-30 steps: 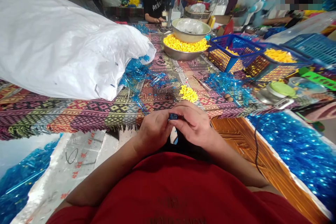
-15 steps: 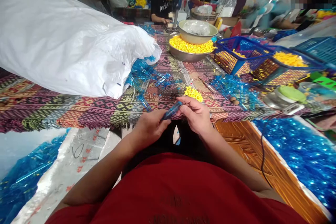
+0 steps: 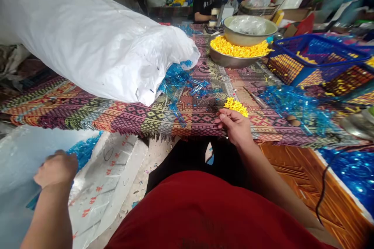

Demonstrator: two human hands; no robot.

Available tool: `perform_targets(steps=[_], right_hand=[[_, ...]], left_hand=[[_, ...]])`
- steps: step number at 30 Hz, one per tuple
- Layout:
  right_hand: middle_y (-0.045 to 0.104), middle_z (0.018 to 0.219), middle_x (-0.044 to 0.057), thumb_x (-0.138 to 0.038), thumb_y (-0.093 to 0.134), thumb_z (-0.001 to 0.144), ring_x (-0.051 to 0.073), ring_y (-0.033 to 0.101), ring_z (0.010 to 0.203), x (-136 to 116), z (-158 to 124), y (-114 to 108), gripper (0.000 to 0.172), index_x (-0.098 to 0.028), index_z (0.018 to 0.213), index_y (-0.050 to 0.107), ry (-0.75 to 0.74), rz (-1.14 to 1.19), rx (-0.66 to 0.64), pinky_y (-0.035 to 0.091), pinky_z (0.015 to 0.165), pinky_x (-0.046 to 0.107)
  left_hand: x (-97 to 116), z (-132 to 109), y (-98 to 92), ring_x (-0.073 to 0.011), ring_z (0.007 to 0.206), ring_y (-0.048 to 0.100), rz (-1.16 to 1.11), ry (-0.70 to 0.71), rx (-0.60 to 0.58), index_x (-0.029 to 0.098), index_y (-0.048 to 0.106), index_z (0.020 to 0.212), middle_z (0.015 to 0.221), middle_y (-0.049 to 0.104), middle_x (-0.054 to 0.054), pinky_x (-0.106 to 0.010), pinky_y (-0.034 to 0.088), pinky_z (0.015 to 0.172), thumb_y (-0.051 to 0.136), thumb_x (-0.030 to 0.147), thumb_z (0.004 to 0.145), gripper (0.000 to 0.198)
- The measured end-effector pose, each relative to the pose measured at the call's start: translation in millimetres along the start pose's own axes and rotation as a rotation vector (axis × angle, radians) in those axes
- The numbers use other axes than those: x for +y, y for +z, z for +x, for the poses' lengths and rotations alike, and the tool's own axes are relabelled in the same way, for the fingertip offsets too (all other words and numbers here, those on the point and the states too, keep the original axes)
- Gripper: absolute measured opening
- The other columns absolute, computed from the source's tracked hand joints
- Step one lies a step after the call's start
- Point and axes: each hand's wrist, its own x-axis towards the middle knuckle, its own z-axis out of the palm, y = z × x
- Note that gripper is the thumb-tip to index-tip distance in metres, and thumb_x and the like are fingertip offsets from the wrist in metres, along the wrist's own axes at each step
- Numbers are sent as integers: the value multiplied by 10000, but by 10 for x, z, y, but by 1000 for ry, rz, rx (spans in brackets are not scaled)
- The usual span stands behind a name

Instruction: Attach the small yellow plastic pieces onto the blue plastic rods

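Observation:
My left hand (image 3: pixel 58 169) is over the foam box (image 3: pixel 113 171) at the lower left, back of the hand up. It is blurred and its fingers are hidden, so whether it holds anything does not show. Around it lie clear blue plastic pieces (image 3: pixel 86 149) inside the box. Above the table's front edge, my right hand (image 3: pixel 235 124) has thumb and fingers pinched together; whatever may be between them is too small to make out. Just behind it sits a little pile of small yellow pieces (image 3: pixel 235 105) on the patterned cloth (image 3: pixel 140 118).
A big white sack (image 3: pixel 117 54) spills blue plastic pieces (image 3: pixel 178 76) onto the cloth. Further back stand a metal basin (image 3: pixel 224 60) of yellow pieces and blue baskets (image 3: pixel 321 54). More blue pieces (image 3: pixel 295 103) lie to the right, near a pointed tool (image 3: pixel 257 97). Someone sits across the table.
My left hand has left my right hand and the blue plastic piece, moving down and left into the foam box. That piece no longer shows between my hands. The view has turned left.

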Motion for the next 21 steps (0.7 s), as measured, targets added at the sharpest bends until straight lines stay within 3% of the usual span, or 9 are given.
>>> perform_targets(steps=[2, 5, 6, 8, 11, 13, 16, 19, 21], right_hand=[[667, 709, 6, -354, 760, 660, 108, 615, 575, 30, 0, -11, 300, -178, 887, 672, 7, -34, -12, 470, 489, 217], [656, 646, -2, -387, 708, 708, 113, 581, 528, 68, 3, -34, 278, -188, 899, 672, -30, -188, -46, 483, 517, 256], [659, 652, 3, -389, 690, 724, 125, 586, 547, 74, 0, -39, 260, -193, 894, 675, -81, -279, -60, 497, 548, 279], [679, 718, 26, -366, 656, 759, 161, 619, 655, 67, -13, -40, 200, -201, 869, 687, -246, -481, -98, 520, 659, 334], [693, 832, 55, -299, 589, 824, 192, 629, 814, 29, -47, -22, 140, -208, 850, 694, -469, -688, -160, 505, 788, 368], [685, 826, 58, -268, 554, 851, 188, 625, 813, 9, -65, 3, 149, -206, 860, 689, -519, -729, -186, 504, 778, 357], [682, 830, 60, -242, 556, 845, 181, 622, 815, 10, -68, 43, 140, -197, 866, 687, -528, -702, -199, 501, 772, 341], [685, 834, 52, -268, 599, 812, 173, 630, 803, 14, -43, 19, 127, -192, 866, 686, -433, -555, -201, 503, 757, 325], [674, 771, 31, -331, 622, 794, 161, 629, 712, -15, -1, -88, 174, -190, 884, 673, -300, -415, -149, 503, 659, 300]], left_hand=[[386, -94, -15, -395, 1004, 613, -29, 16, 176, 262, 572, 786, 886, 697, -26, -610, 460, 812, 547, 460, 696, 219], [1192, -300, 46, -260, 969, 652, -439, 325, 123, 223, 653, 974, 1049, 709, -40, -429, 507, 877, 502, 445, 783, 330], [1478, -385, 88, -236, 963, 656, -525, 466, 6, 201, 649, 1055, 1067, 707, -52, -388, 511, 878, 495, 445, 802, 384], [2012, -560, 184, -233, 972, 658, -478, 666, -117, 183, 637, 1124, 1043, 714, -77, -360, 496, 888, 442, 408, 850, 405], [2609, -766, 302, -323, 944, 661, -153, 776, -104, 137, 577, 1203, 948, 709, -163, -437, 484, 835, 391, 421, 882, 466], [2844, -827, 361, -354, 903, 663, -23, 775, -83, 108, 539, 1222, 896, 698, -190, -448, 484, 787, 391, 454, 879, 509], [3000, -803, 446, -361, 900, 658, -13, 762, -71, 107, 511, 1241, 906, 689, -194, -437, 482, 771, 458, 430, 843, 516], [3003, -715, 504, -342, 923, 652, -194, 707, -73, 136, 474, 1308, 909, 690, -153, -428, 480, 798, 553, 349, 777, 577], [2962, -679, 503, -304, 887, 658, -410, 649, -114, 138, 456, 1334, 819, 683, -92, -403, 486, 811, 617, 319, 722, 658]])
